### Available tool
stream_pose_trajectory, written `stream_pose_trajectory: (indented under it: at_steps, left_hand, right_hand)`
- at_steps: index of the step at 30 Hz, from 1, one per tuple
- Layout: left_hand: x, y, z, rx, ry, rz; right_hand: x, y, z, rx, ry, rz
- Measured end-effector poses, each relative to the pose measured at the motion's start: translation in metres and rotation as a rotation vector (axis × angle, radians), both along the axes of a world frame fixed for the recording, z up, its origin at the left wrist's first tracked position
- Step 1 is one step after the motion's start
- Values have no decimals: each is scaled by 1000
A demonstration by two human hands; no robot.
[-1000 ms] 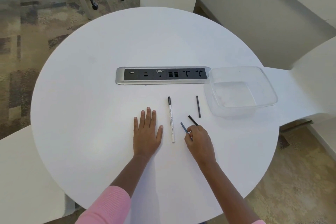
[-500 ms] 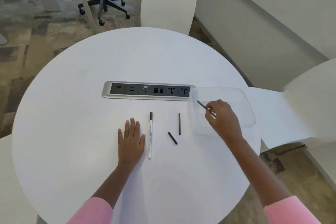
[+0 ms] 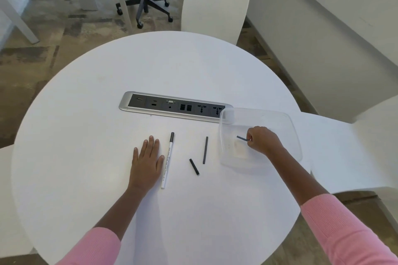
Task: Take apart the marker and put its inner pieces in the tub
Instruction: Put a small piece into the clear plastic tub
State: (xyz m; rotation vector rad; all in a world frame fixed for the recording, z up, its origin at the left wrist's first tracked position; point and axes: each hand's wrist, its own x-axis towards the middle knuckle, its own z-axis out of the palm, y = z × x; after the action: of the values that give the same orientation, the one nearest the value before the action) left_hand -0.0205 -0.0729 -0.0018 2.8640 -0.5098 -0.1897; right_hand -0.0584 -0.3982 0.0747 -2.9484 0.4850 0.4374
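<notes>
Our left hand [image 3: 147, 160] lies flat and empty on the worktop [image 3: 86, 135], beside the marker [image 3: 167, 160]. A short piece [image 3: 194, 166] and a rod [image 3: 205, 150] wait nearby. Our right hand [image 3: 261, 140] pinches a small piece [image 3: 243, 138] inside the tub [image 3: 295, 135]; we judge release comes next, then the rod.

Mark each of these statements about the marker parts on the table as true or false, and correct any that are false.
1. The right hand holds a small dark piece over the clear tub. True.
2. The left hand grips the white marker barrel. False: it lies flat beside it.
3. Two dark pieces, a long rod and a short piece, lie on the table. True.
4. The tub sits left of the barrel. False: it sits to the right.
</notes>
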Motion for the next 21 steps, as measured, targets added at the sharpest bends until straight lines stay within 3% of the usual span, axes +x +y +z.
stream_pose_trajectory:
  at_steps: [10,21]
  left_hand:
    - [-1,-2,1,-33,29,28]
    - [-1,2,1,-68,45,0]
  right_hand:
    - [-2,-7,-8,27,16,-29]
    - [-13,48,58,278,-543,-109]
